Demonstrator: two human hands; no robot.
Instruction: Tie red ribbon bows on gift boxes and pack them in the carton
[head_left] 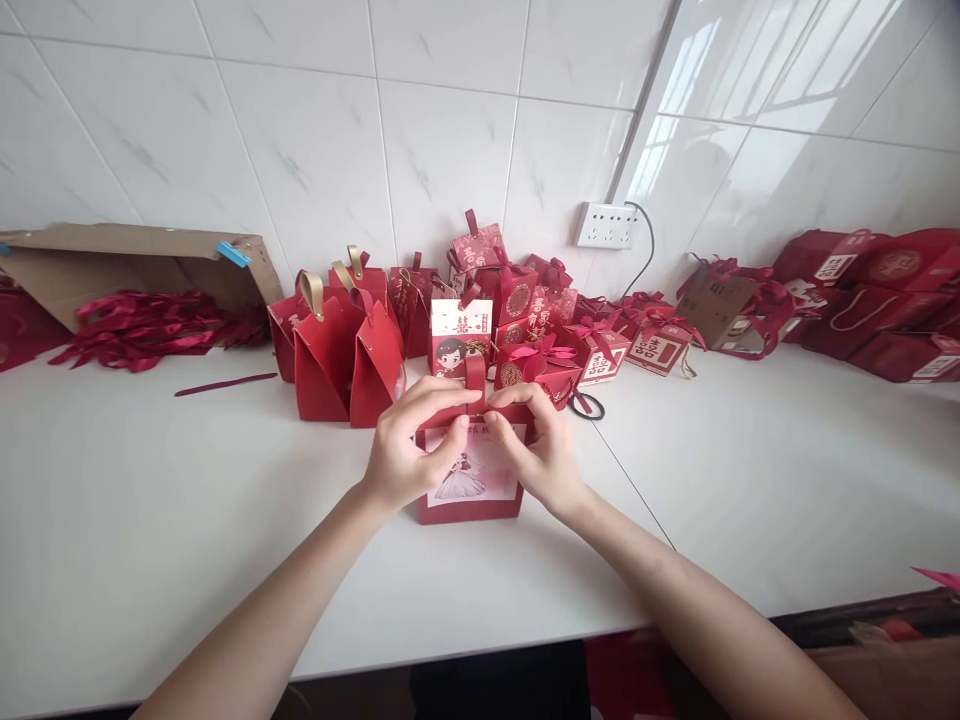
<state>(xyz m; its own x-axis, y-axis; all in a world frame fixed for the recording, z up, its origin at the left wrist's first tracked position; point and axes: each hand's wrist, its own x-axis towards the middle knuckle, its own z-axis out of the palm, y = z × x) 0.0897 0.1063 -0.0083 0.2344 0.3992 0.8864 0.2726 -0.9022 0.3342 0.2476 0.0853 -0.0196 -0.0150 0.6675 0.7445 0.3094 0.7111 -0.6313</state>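
Note:
A red gift box (472,512) with a pale printed picture of a figure in a wide gown stands upright on the white table before me. My left hand (416,440) pinches its top edge from the left, thumb in front and fingers behind. From the right, my right hand (534,440) grips the same edge in a matching way. Between my fingertips a dark red ribbon loop (475,373) sticks up from the top of the box. Parts of the box's upper sides are hidden by my hands.
Plain red boxes (322,370) with ribbon loops stand behind to the left. Several decorated boxes (517,300) crowd the wall. A cardboard box (142,240) with dark red ribbons (142,325) lies at left, more red boxes (885,300) at right. A power strip (604,225) is on the wall.

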